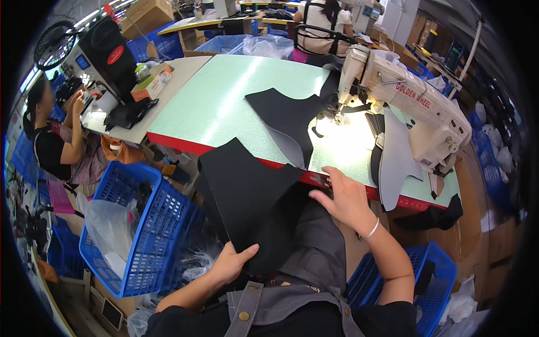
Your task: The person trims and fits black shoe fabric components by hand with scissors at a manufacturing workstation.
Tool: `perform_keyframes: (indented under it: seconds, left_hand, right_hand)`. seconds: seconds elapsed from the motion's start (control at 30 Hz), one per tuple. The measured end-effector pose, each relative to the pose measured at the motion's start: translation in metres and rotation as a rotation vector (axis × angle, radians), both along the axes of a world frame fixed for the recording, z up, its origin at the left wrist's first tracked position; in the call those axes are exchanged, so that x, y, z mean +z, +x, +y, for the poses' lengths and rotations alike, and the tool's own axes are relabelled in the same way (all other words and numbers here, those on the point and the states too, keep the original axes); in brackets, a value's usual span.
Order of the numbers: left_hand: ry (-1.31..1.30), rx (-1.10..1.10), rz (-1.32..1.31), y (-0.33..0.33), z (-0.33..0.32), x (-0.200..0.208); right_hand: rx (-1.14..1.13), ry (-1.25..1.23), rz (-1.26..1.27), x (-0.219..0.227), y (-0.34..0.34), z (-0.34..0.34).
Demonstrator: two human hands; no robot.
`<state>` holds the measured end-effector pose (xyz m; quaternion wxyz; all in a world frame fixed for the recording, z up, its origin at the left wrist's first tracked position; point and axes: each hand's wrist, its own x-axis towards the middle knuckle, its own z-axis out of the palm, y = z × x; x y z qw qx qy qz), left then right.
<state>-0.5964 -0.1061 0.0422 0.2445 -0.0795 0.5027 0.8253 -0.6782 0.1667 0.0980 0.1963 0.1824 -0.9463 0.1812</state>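
Observation:
My left hand is closed on the lower edge of a black cut fabric piece, its thumb lying on top. The piece spreads over my lap and reaches up to the table's red front edge. My right hand is at that edge, just right of the fabric, with thumb and fingers apart and nothing in them. On the pale green tabletop lies another black piece, its grey underside curling up and its far end near the needle of the lit sewing machine.
Grey and black cut pieces hang over the table's right front edge. A blue basket with clear plastic bags stands at my left, another blue basket at my right. One person sits at far left, another beyond the table.

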Motion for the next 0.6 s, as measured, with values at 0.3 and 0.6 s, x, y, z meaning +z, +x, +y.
perform_keyframes:
  seconds: [0.3, 0.6]
  left_hand:
    - [-0.01, -0.082, -0.054, -0.002, -0.004, 0.015]
    - [0.028, -0.137, 0.01, -0.002, -0.009, 0.016]
  right_hand:
    - [0.08, 0.275, 0.507, -0.03, -0.033, 0.0]
    - [0.049, 0.187, 0.41, -0.024, -0.033, -0.007]
